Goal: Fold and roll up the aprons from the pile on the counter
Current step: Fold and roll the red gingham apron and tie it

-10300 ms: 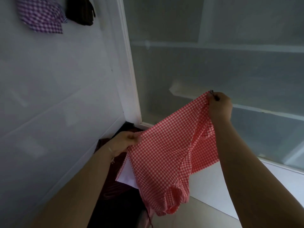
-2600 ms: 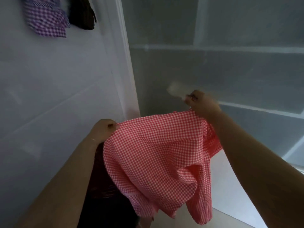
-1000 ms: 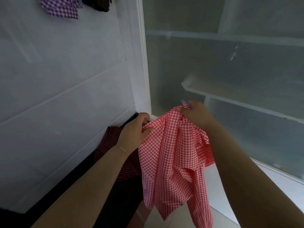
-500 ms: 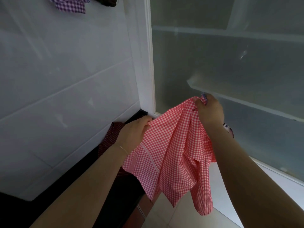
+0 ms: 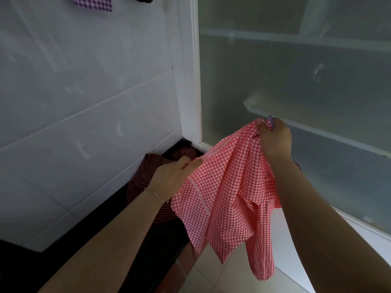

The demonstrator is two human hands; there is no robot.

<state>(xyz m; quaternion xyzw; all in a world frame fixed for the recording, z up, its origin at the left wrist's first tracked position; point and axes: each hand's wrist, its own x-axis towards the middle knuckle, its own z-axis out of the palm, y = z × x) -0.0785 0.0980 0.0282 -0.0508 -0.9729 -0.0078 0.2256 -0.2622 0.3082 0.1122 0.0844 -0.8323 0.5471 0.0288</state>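
Aprons are my work at this moment, and the one I hold up in the air is the red-and-white checked apron (image 5: 224, 193). My right hand (image 5: 274, 138) is raised higher, its fingers curled tight around a bunched top corner of the cloth, and a short bit of blue-striped strap (image 5: 271, 121) sticks up above my knuckles. My left hand (image 5: 171, 176) sits lower and to the left, pinching the other upper edge of the same apron between thumb and fingers. A thin bracelet (image 5: 157, 195) circles that wrist. Between my two hands the fabric sags in loose folds and hangs down, with one long narrow part (image 5: 261, 263) dangling lowest over the pale floor (image 5: 213, 280).

Behind my left hand, a dark red striped apron (image 5: 146, 176) lies crumpled on the dark table (image 5: 69, 256), pushed into the corner where the white tiled wall (image 5: 84, 81) meets the white window frame (image 5: 193, 81). Frosted glass (image 5: 275, 81) fills the right side of my view. High on the wall, at the top edge, a piece of purple checked cloth (image 5: 93, 2) hangs, only partly in view.
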